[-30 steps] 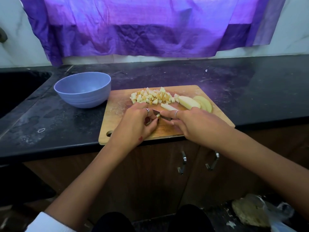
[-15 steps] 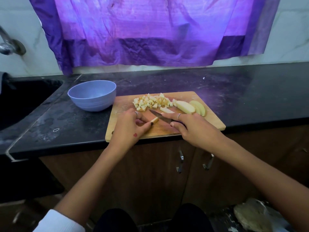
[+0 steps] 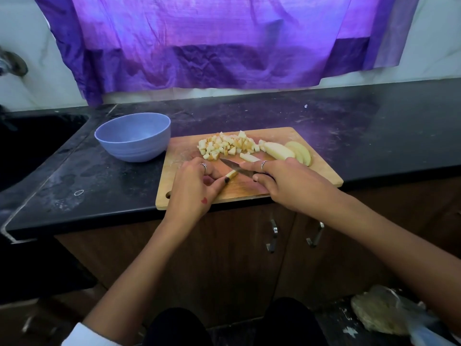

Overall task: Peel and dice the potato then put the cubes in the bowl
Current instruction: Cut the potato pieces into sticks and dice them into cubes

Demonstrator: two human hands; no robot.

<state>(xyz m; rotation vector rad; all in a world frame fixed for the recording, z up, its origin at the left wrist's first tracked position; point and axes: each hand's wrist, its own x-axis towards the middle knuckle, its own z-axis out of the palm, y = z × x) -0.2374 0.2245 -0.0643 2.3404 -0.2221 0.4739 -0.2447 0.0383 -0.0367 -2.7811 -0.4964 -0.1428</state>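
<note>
While the left hand (image 3: 197,186) pinches a potato strip (image 3: 231,174) near the cutting board (image 3: 321,176) front edge, right hand (image 3: 287,181) fingers wrap the knife (image 3: 235,167), blade now raised off the strip versus a moment ago. Dicing is mid-way: cube pile (image 3: 225,144) and uncut slices (image 3: 289,152) sit at board's far side, bowl (image 3: 133,137) left of board holds nothing.

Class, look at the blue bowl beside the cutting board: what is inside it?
The blue bowl shows only bare inner wall; no cubes are visible. Its near rim hides the bottom. The diced potato cubes lie piled on the cutting board.
</note>
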